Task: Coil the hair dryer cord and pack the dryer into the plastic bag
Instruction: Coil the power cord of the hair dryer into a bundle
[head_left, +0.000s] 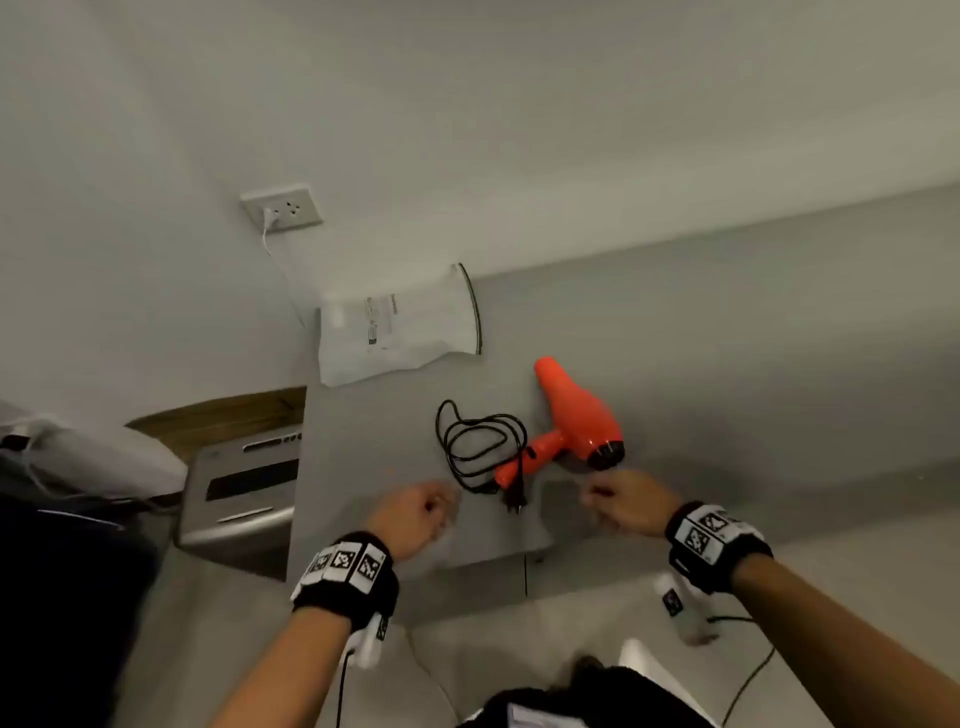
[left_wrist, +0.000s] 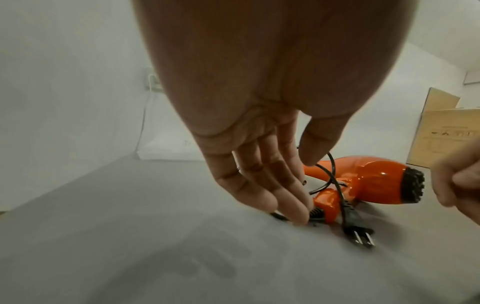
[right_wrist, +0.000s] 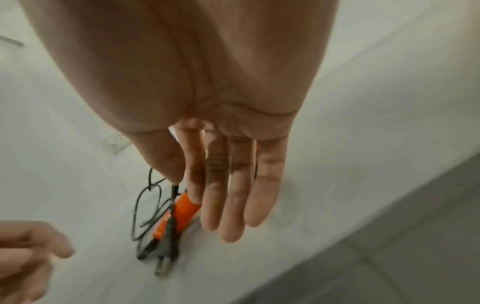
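Note:
An orange hair dryer (head_left: 576, 423) lies on the grey table (head_left: 701, 374), nozzle pointing away from me. Its black cord (head_left: 475, 441) lies in loose loops to the left of the handle, and the plug (head_left: 514, 500) rests by the handle's end. A white plastic bag (head_left: 400, 325) lies flat at the table's far left by the wall. My left hand (head_left: 421, 512) hovers just left of the plug, fingers relaxed and holding nothing (left_wrist: 272, 185). My right hand (head_left: 623, 501) hovers near the dryer's rear grille, fingers straight (right_wrist: 231, 195). Neither hand touches the dryer or cord.
A wall socket (head_left: 283, 208) with a white cable plugged in is above the bag. A grey appliance (head_left: 241, 486) stands left of the table, below its edge. A cardboard box (left_wrist: 446, 131) stands to the right. The table's near edge lies just under my hands.

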